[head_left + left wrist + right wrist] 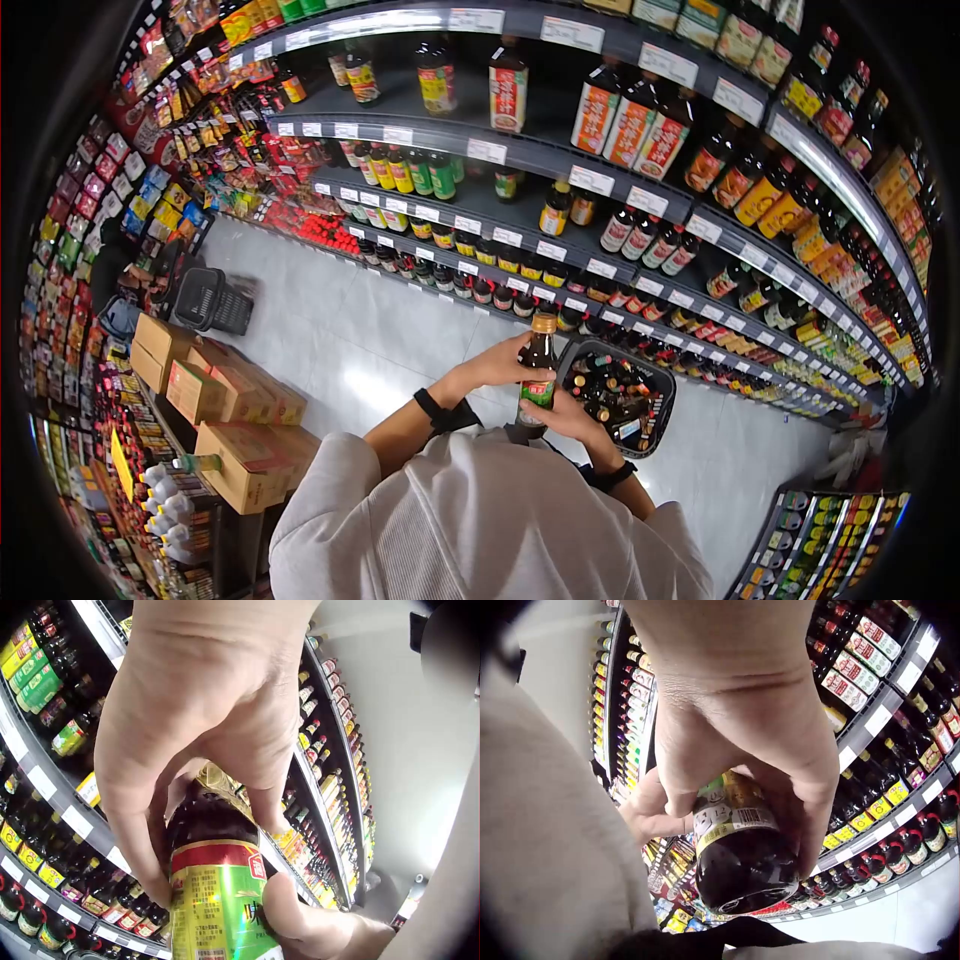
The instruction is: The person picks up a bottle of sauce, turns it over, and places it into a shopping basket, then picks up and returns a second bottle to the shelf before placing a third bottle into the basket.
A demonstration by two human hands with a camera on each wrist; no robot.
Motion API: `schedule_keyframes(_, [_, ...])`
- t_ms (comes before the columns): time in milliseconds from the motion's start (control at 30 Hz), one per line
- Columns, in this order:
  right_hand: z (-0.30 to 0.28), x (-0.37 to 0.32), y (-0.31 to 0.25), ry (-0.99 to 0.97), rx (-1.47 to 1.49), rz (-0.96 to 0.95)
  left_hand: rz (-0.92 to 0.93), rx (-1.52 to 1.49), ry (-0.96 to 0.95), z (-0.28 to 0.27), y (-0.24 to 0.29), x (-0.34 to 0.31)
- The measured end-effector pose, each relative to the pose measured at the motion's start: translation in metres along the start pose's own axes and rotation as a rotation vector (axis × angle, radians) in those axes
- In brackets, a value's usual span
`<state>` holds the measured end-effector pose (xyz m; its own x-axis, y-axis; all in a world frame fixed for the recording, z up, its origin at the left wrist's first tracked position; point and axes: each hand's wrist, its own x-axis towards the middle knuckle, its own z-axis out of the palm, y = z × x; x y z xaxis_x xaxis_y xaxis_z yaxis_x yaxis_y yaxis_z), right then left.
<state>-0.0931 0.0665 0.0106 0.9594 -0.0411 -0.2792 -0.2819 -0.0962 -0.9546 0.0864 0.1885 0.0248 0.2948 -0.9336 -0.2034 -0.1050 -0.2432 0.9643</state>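
Both my hands hold a dark glass sauce bottle with a gold cap and a red, yellow and green label, in front of the chest. My left hand grips its upper part, with fingers curled round the neck and shoulder in the left wrist view. Lower down, my right hand grips the labelled body. The right wrist view shows the bottle's dark base tilted toward the camera and a barcode on the label. Just right of the hands is a black shopping basket holding several dark bottles.
Long shelves of sauce bottles run across the front and curve to the right. Cardboard boxes stand at the left, near another dark basket. A person is at the far left. Grey floor lies between.
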Motion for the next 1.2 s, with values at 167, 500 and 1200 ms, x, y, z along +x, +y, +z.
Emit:
schedule_keyframes(167, [0.043,0.047,0.003,-0.024,0.148,-0.040,-0.141,-0.077,-0.065,-0.059,0.012,-0.037])
schedule_keyframes(500, [0.181,0.199,-0.020,-0.039,0.020,-0.085,-0.091,0.000,-0.047,-0.245,-0.045,-0.124])
schedule_keyframes(1200, [0.198,0.248,-0.051,-0.061,-0.102,0.075,0.070,0.056,-0.190,-0.301,-0.082,-0.117])
